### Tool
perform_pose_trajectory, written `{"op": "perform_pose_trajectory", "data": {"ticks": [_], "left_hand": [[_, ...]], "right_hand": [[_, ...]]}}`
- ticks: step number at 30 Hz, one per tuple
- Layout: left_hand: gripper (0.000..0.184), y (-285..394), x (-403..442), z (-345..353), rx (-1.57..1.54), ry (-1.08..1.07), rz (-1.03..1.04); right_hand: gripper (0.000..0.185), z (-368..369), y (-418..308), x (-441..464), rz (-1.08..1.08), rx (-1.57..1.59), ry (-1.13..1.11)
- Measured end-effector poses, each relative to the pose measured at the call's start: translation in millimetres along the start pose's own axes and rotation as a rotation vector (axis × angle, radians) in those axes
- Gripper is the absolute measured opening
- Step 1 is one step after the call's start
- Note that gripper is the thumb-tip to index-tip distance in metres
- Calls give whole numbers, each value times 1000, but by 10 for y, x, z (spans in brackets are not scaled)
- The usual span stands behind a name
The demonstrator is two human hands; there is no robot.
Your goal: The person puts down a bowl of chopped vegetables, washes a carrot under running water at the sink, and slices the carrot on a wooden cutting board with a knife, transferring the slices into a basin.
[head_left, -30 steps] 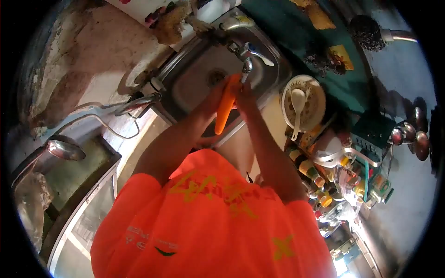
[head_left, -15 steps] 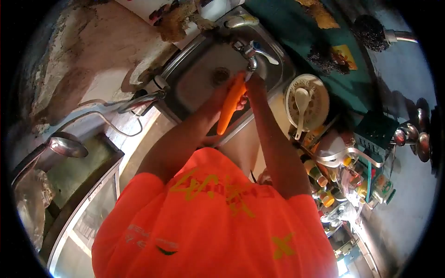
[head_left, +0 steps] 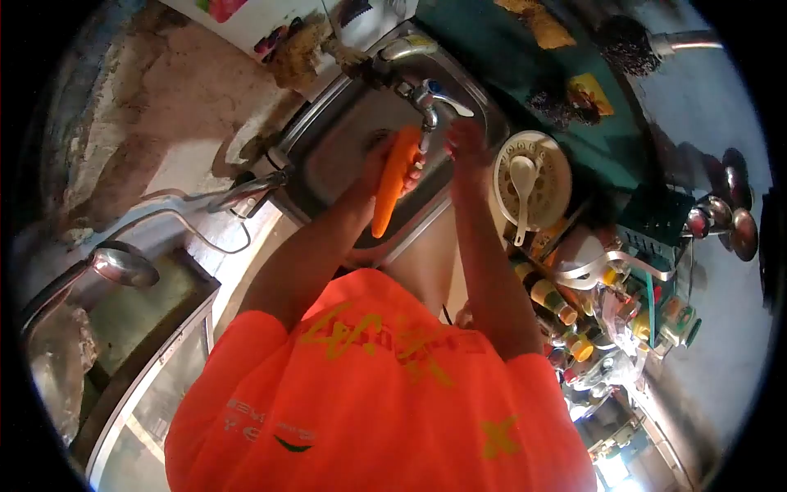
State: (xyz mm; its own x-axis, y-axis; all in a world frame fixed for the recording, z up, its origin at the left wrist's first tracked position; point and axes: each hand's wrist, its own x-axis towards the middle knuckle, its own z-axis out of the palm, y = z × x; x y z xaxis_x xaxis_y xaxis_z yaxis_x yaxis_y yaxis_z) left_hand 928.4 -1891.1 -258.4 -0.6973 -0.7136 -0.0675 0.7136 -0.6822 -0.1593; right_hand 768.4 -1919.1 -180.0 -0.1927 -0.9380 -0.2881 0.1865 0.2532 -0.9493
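An orange carrot (head_left: 395, 182) lies in my left hand (head_left: 373, 168), whose fingers wrap round it, below the tap and over the near part of the sink. The carrot's narrow end points down toward my body. My right hand (head_left: 467, 146) is off the carrot, just below the lever of the metal tap (head_left: 426, 98); its fingers look loosely apart and hold nothing. A small gap seems to separate it from the lever. Whether water runs from the spout is hard to make out.
The steel sink (head_left: 328, 107) surrounds the hands. On its right sits a patterned plate (head_left: 551, 152) with a white spoon (head_left: 523, 184). Bottles (head_left: 553, 299) and a dark green rack (head_left: 656, 217) crowd the right side. A metal ladle (head_left: 123, 264) hangs at left.
My right hand has let go of the carrot and moved up and right toward the tap lever. The carrot stays in my left hand, and the view has shifted slightly.
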Motion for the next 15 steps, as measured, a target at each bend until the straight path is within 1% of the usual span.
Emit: {"op": "perform_pose_trajectory", "data": {"ticks": [1,3,4,6,7,9,10,12,13,15], "left_hand": [[54,14,-17,-8,9,0,-8],[54,41,-74,-42,22,-5,4],[54,43,-114,-1,32,-2,-18],[53,17,-227,108,97,112,39],[53,-9,-288,232,112,113,26],[52,-49,-439,490,214,328,102],[52,-77,-484,597,232,334,102],[50,-155,-567,763,319,460,148],[50,-186,-607,819,340,459,147],[50,-271,-699,935,573,490,202]], "right_hand": [[32,65,-238,-52,-6,8,5],[31,155,-626,-216,-5,236,-38],[31,194,-717,-273,-16,249,-20],[33,260,-824,-390,-117,260,-122],[33,251,-792,-425,-128,274,-111],[36,257,-710,-498,-233,227,-176],[36,247,-708,-560,-238,245,-176],[39,213,-728,-708,-194,250,-226],[39,167,-726,-752,-206,267,-224],[40,2,-653,-819,-76,262,-220]]}}
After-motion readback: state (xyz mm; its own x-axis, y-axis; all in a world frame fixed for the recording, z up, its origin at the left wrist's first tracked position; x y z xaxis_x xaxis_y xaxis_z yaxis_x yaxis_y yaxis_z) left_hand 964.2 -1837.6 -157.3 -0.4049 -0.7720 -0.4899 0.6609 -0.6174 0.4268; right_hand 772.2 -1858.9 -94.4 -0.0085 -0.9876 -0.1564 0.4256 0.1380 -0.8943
